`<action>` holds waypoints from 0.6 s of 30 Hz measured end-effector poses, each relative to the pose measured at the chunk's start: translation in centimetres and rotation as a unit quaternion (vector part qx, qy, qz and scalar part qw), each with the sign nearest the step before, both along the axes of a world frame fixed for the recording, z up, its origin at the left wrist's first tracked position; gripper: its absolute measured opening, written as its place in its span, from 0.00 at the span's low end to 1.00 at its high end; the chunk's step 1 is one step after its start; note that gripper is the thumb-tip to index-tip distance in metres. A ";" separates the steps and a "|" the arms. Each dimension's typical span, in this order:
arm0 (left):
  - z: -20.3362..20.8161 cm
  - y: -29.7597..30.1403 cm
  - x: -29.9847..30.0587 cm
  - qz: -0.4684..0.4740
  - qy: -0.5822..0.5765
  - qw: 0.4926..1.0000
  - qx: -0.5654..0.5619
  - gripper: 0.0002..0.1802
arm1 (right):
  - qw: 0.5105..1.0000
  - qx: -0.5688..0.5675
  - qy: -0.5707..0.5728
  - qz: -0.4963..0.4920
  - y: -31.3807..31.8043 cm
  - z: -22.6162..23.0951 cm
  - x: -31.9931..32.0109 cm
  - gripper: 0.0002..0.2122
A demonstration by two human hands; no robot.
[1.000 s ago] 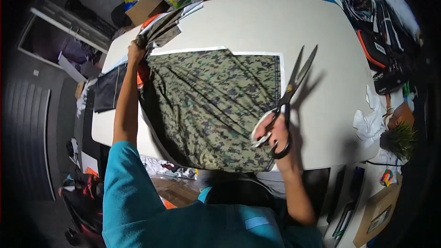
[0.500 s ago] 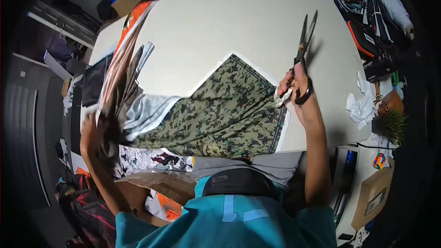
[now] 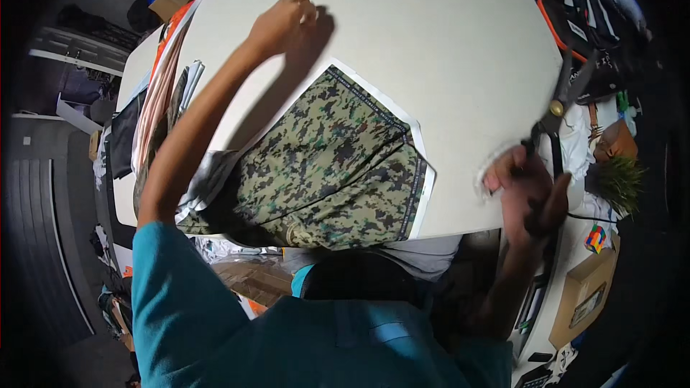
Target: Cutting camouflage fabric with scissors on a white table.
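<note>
The single head-worn fisheye camera is looking steeply down from above the person's teal-clad shoulders, close over the white table (image 3: pixel 445 50), which is filling the upper middle of the frame. Straight edges are bending toward the rim, the forearms are entering from the lower edge, and dark floor is showing at far left.

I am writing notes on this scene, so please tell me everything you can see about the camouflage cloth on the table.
The camouflage cloth is thin woven-looking fabric printed in green, brown, black and tan blotches, with a white border along its far and right edges. It lies folded and creased on the white table, one corner pointing away from the person, its near edge hanging over the table's rim. The left forearm passes over its left part; whether it touches is unclear. The right hand, holding scissors, is apart from it.
</note>
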State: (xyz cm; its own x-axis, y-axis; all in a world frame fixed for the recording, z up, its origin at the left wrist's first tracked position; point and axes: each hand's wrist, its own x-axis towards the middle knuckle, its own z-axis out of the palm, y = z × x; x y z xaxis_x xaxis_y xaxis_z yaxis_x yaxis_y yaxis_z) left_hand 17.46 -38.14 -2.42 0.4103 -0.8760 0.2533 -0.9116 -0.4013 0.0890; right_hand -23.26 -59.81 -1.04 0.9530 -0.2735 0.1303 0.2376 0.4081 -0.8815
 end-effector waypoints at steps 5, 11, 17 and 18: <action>2.7 0.2 -7.0 -0.072 0.072 0.987 0.121 0.10 | 0.996 -0.031 0.058 -0.058 1.0 0.1 -2.5 0.38; 3.0 0.3 -4.6 -0.038 0.063 0.982 0.174 0.11 | 0.997 -0.068 0.037 -0.026 0.1 -2.8 -1.0 0.40; 1.6 -7.0 9.7 0.073 -0.039 0.984 0.155 0.10 | 1.000 0.029 0.009 0.000 -0.6 -3.8 -0.4 0.42; 0.7 -7.3 11.2 0.066 -0.045 0.986 0.149 0.11 | 0.999 0.038 0.006 -0.004 -0.8 -4.1 -0.5 0.42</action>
